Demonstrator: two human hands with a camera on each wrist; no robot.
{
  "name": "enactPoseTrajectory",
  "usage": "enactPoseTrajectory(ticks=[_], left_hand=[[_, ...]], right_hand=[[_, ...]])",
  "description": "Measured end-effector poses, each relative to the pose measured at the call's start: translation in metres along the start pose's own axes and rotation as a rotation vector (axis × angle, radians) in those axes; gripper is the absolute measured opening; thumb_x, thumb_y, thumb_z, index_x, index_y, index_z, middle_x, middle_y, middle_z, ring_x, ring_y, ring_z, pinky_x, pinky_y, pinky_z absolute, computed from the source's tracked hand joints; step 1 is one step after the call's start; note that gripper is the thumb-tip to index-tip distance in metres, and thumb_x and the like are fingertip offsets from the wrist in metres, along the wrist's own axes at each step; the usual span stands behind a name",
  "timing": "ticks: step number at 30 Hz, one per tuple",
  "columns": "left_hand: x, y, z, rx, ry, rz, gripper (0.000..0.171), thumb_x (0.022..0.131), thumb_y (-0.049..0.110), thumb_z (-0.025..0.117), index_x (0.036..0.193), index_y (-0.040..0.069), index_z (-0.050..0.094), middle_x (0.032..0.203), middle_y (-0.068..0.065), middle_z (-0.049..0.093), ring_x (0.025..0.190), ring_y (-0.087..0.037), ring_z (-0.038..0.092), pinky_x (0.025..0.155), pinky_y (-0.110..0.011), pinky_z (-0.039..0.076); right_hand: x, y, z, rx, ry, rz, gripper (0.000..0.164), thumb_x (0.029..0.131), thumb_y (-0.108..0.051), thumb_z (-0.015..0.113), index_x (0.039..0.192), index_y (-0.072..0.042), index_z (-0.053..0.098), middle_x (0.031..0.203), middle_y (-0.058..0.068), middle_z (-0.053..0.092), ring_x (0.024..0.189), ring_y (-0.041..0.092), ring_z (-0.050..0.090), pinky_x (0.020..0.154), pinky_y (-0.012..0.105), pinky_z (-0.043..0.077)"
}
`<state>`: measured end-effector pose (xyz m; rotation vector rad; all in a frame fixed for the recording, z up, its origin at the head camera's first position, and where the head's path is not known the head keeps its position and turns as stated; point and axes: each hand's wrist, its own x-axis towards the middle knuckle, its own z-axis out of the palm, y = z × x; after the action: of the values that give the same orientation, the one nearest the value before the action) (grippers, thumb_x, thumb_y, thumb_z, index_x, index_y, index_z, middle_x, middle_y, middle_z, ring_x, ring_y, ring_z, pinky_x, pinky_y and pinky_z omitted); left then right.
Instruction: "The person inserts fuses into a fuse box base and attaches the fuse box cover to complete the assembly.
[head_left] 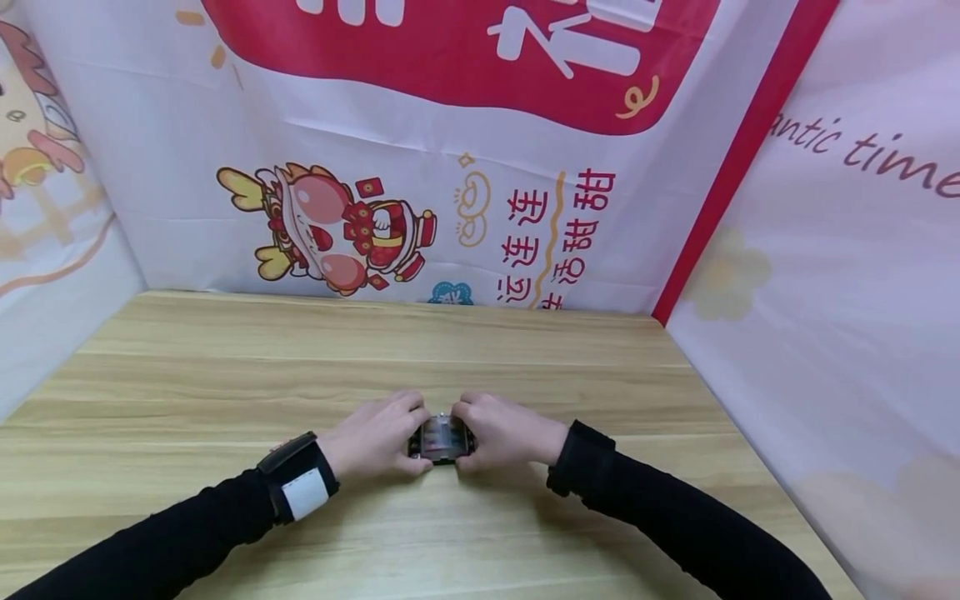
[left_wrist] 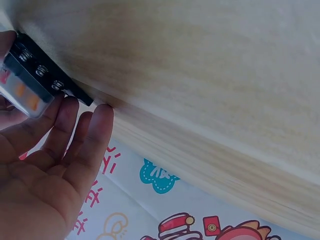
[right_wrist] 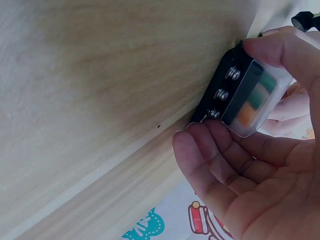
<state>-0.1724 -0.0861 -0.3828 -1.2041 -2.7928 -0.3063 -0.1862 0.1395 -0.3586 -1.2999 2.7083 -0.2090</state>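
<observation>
A small fuse box (head_left: 443, 438) with a black base and a clear cover sits on the wooden table between the two hands. My left hand (head_left: 381, 437) grips its left end, thumb at the near side and fingers at the far side. The opposite end is held the same way by my right hand (head_left: 504, 432). Metal screw terminals (left_wrist: 42, 70) line one end in the left wrist view, with red and orange fuses under the cover. In the right wrist view, green and orange fuses show through the clear cover (right_wrist: 267, 102). The fingers hide parts of both ends.
The wood-grain table (head_left: 315, 350) reaches back to a printed cloth backdrop (head_left: 420, 125) with a cartoon figure and red lettering. More printed cloth (head_left: 840, 350) hangs along the right side, and another stands at the left.
</observation>
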Motion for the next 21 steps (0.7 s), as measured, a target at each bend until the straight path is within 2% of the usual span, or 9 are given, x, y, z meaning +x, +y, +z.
enactPoseTrajectory(ticks=[9,14,18,21], left_hand=[[-0.002,-0.001,0.001,0.007,0.010,0.008,0.059,0.082,0.050,0.075,0.118,0.004,0.064,0.115,-0.009,0.055,0.097,-0.019,0.051,0.075,-0.035,0.050],[-0.009,-0.002,0.003,0.001,0.030,0.005,0.076,0.082,0.054,0.073,0.131,-0.001,0.055,0.129,-0.016,0.052,0.113,-0.026,0.052,0.087,-0.044,0.049],[-0.018,-0.005,0.002,-0.036,0.043,-0.025,0.093,0.081,0.059,0.071,0.143,-0.004,0.042,0.139,-0.019,0.046,0.125,-0.032,0.045,0.096,-0.050,0.043],[-0.026,-0.009,-0.001,-0.048,0.063,-0.043,0.098,0.081,0.060,0.071,0.147,-0.004,0.037,0.142,-0.021,0.043,0.129,-0.035,0.042,0.100,-0.051,0.039]], right_hand=[[0.001,-0.002,0.001,-0.003,0.009,0.020,0.053,0.077,-0.035,0.084,0.114,-0.002,0.063,0.097,0.000,0.056,0.077,0.005,0.053,0.065,0.016,0.044],[0.001,-0.004,0.000,-0.015,0.002,0.030,0.056,0.077,-0.036,0.084,0.117,-0.002,0.063,0.098,0.000,0.056,0.078,0.005,0.053,0.066,0.017,0.045],[-0.001,-0.005,-0.003,-0.009,-0.012,0.064,0.071,0.076,-0.037,0.085,0.131,-0.002,0.056,0.107,0.002,0.059,0.085,0.007,0.054,0.073,0.022,0.047],[-0.005,-0.002,-0.006,0.016,-0.026,0.073,0.085,0.075,-0.036,0.087,0.142,-0.004,0.046,0.115,0.005,0.060,0.090,0.008,0.056,0.077,0.026,0.048]])
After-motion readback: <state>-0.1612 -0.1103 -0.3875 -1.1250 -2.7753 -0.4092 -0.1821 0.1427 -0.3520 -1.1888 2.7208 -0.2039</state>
